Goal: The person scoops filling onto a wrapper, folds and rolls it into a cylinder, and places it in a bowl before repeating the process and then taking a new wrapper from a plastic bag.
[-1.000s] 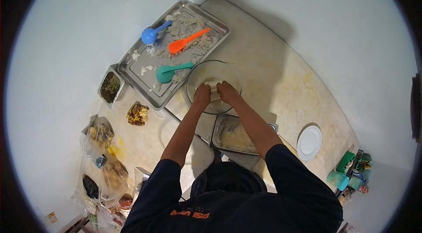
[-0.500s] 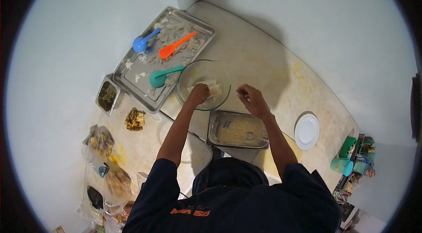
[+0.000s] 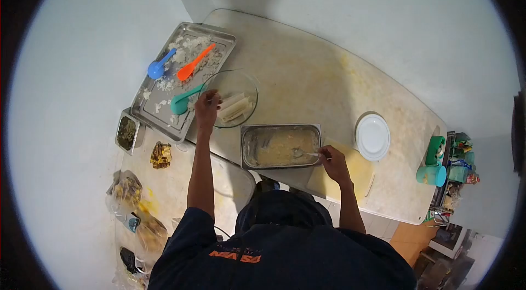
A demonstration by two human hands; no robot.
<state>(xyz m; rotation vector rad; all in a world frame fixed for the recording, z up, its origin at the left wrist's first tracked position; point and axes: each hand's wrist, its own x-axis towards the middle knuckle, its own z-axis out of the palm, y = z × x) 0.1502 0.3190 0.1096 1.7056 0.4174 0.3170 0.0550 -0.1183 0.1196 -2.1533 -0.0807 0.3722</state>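
In the head view my left hand (image 3: 208, 105) is over the left side of a clear glass bowl (image 3: 255, 88), its fingers apart with nothing visible in them. Beside the fingers, inside the bowl, several pale flat-sided rolls (image 3: 235, 107) lie together. My right hand (image 3: 334, 163) pinches the handle end of a spoon (image 3: 308, 153). The spoon's head rests in pale, lumpy paste in a rectangular metal pan (image 3: 242, 147), and the paste hides part of it.
Left of the bowl, a large metal tray (image 3: 147, 108) carries white crumbly food plus blue (image 3: 156, 70), orange (image 3: 187, 72) and green (image 3: 179, 105) scoops. White plates (image 3: 373, 137) stand right, near a yellowish board (image 3: 356, 172). A small metal container (image 3: 127, 132) and plastic bags (image 3: 148, 230) are at left.
My left hand has moved off the rolls to the bowl's left side and opened. My right hand has come down from beside the bowl and taken hold of the spoon. The view has shifted.
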